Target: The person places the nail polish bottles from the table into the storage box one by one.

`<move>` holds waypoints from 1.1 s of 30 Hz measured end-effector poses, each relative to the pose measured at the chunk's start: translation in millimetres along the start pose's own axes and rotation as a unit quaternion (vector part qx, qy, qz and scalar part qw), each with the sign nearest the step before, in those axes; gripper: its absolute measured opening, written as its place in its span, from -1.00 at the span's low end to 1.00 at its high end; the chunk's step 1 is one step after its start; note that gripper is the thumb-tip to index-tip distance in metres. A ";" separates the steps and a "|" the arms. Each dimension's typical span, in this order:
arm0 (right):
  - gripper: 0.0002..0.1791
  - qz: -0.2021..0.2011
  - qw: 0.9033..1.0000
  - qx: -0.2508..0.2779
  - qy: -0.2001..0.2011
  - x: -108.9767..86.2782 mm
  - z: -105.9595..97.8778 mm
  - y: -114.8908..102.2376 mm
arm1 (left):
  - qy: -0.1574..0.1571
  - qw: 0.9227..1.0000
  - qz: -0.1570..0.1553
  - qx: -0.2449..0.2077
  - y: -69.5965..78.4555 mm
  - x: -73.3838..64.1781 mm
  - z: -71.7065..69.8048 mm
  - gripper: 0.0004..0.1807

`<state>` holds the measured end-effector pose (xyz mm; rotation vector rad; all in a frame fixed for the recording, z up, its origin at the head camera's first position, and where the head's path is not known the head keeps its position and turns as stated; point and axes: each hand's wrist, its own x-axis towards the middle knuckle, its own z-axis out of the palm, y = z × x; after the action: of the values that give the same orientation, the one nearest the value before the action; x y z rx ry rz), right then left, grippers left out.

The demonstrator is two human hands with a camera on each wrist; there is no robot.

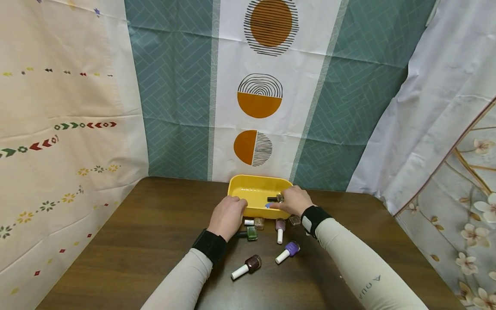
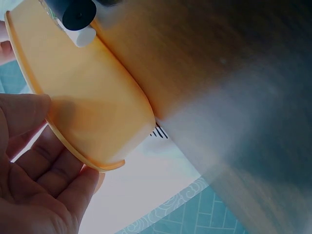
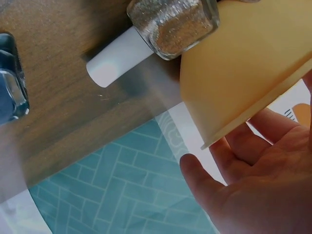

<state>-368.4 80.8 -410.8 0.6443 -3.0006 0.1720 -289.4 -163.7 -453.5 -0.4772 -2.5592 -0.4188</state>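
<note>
In the head view a yellow tray [image 1: 255, 212] stands near the table's back edge. My left hand [image 1: 228, 216] grips its near left rim, thumb on the outer wall, fingers behind the rim in the left wrist view. My right hand [image 1: 296, 201] reaches over the near right rim. Thumb and fingers meet around the glass end of a black-capped nail polish bottle [image 1: 273, 199] inside; other fingers curl behind the tray wall [image 3: 243, 78]. A small blue thing [image 1: 268, 205] shows beside the thumb tip.
Before the tray lie a glitter nail polish [image 1: 258, 223], a green one [image 1: 252, 234], a mauve one [image 1: 280, 224], a purple one [image 1: 292, 248] and a dark maroon one [image 1: 253, 263]. A dark blue bottle [image 3: 7, 92] shows in the right wrist view. Curtains [image 1: 178, 107] hang behind.
</note>
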 end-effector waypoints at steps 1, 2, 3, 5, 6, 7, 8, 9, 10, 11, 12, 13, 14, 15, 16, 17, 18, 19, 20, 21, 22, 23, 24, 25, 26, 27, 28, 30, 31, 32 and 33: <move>-0.26 -0.004 1.000 -0.002 0.000 -0.1 -0.1 0.4 | 0.000 1.000 0.000 -0.001 0.2 0.0 0.1 -0.94; -0.26 -0.008 1.000 -0.005 0.000 -0.2 -0.2 0.9 | -0.002 1.000 0.000 -0.001 0.5 0.0 0.1 -0.94; -0.27 -0.010 1.000 -0.007 -0.001 -0.1 -0.2 1.3 | -0.003 1.000 0.000 -0.002 0.8 0.2 0.1 -0.94; -0.28 -0.010 1.000 -0.012 -0.002 0.4 0.1 2.3 | -0.005 1.000 0.000 -0.002 1.5 0.5 -0.2 -0.95; -0.28 -0.011 1.000 -0.012 -0.002 0.5 0.4 2.6 | -0.005 1.000 0.000 -0.002 1.8 0.7 -0.6 -0.95; -0.29 -0.011 1.000 -0.010 -0.001 0.8 0.4 2.8 | -0.005 1.000 0.000 -0.002 2.1 0.9 -1.1 -0.95; -0.30 -0.011 1.000 -0.008 0.000 0.5 0.1 2.6 | -0.005 1.000 0.000 -0.001 2.3 1.1 -1.6 -0.95; -0.31 -0.011 1.000 -0.005 0.001 0.3 0.0 2.4 | -0.005 1.000 0.000 -0.002 2.4 1.3 -1.9 -0.95; -0.31 -0.010 1.000 -0.005 0.002 -0.3 -0.2 2.1 | -0.005 1.000 0.000 -0.001 2.6 1.4 -2.3 -0.95; -0.32 -0.010 1.000 -0.003 0.003 -0.8 -0.1 1.9 | -0.005 1.000 -0.001 -0.002 2.6 1.3 -2.6 -0.95; -0.33 -0.008 1.000 -0.003 0.004 -1.5 -0.2 1.7 | -0.005 1.000 -0.001 -0.002 2.6 1.2 -2.9 -0.95; -0.33 -0.006 1.000 -0.002 0.005 -2.1 -0.4 1.4 | -0.005 1.000 -0.001 -0.002 2.5 1.1 -2.9 -0.95; -0.33 -0.003 1.000 -0.002 0.004 -2.8 -0.3 1.2 | -0.005 1.000 -0.002 -0.002 2.4 0.9 -3.1 -0.95; -0.33 0.000 1.000 -0.002 0.004 -3.0 0.1 1.4 | -0.004 1.000 -0.002 -0.002 2.4 0.6 -3.1 -0.95; -0.33 0.001 1.000 -0.002 0.006 -3.3 0.5 1.7 | -0.004 1.000 -0.002 -0.002 2.4 0.4 -3.3 -0.95; -0.35 0.001 1.000 -0.002 0.009 -3.6 1.0 1.9 | -0.005 1.000 -0.002 -0.002 2.4 0.2 -3.4 -0.94; -0.37 0.001 1.000 -0.002 0.012 -4.2 1.3 2.2 | -0.005 1.000 -0.002 -0.002 2.4 0.2 -3.6 -0.94; -0.40 -0.002 1.000 -0.002 0.018 -4.8 1.7 2.4 | -0.006 1.000 -0.003 -0.002 2.5 0.3 -3.9 -0.95; -0.43 -0.005 1.000 -0.003 0.024 -5.7 2.2 2.9 | -0.007 1.000 -0.004 -0.003 2.6 0.5 -4.2 -0.95; -0.46 -0.009 0.999 -0.003 0.033 -6.7 2.6 3.4 | -0.008 1.000 -0.004 -0.004 2.7 0.7 -4.2 -0.95; -0.48 -0.014 0.999 -0.004 0.041 -7.7 3.3 4.2 | -0.010 1.000 -0.005 -0.004 2.7 1.0 -4.5 -0.95; -0.48 -0.017 0.999 -0.005 0.048 -9.1 3.8 4.7 | -0.012 1.000 -0.006 -0.005 2.8 1.3 -4.5 -0.95; -0.46 -0.022 0.998 -0.006 0.056 -10.9 4.0 5.2 | -0.013 1.000 -0.007 -0.005 2.8 1.6 -4.4 -0.95; -0.43 -0.026 0.998 -0.005 0.063 -12.6 4.4 5.6 | -0.014 1.000 -0.007 -0.006 2.8 1.7 -4.5 -0.95; -0.40 -0.028 0.997 -0.005 0.067 -14.5 4.7 6.0 | -0.015 1.000 -0.008 -0.005 2.9 1.8 -4.5 -0.95; -0.37 -0.030 0.997 -0.004 0.072 -16.5 5.1 6.4 | -0.016 1.000 -0.009 -0.005 2.9 1.9 -4.5 -0.95; -0.35 -0.031 0.997 -0.005 0.076 -18.6 5.5 6.8 | -0.017 1.000 -0.010 -0.005 3.0 1.9 -4.6 -0.95; -0.33 -0.033 0.996 -0.007 0.085 -23.4 5.6 7.3 | -0.020 1.000 -0.012 -0.005 2.8 1.8 -4.9 -0.98; -0.33 -0.034 0.995 -0.006 0.089 -25.8 5.9 7.7 | -0.022 1.000 -0.014 -0.006 2.6 1.7 -5.0 -0.98; -0.33 -0.034 0.995 -0.007 0.094 -28.6 6.1 8.4 | -0.024 1.000 -0.015 -0.006 2.4 1.5 -4.9 -0.98; -0.33 -0.034 0.995 -0.006 0.098 -31.6 6.2 9.3 | -0.026 1.000 -0.016 -0.006 2.0 1.4 -4.9 -0.98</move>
<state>-343.7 101.2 -420.6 0.6854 -2.7862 0.2013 -287.7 -163.5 -448.3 -0.4568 -2.6190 -0.4387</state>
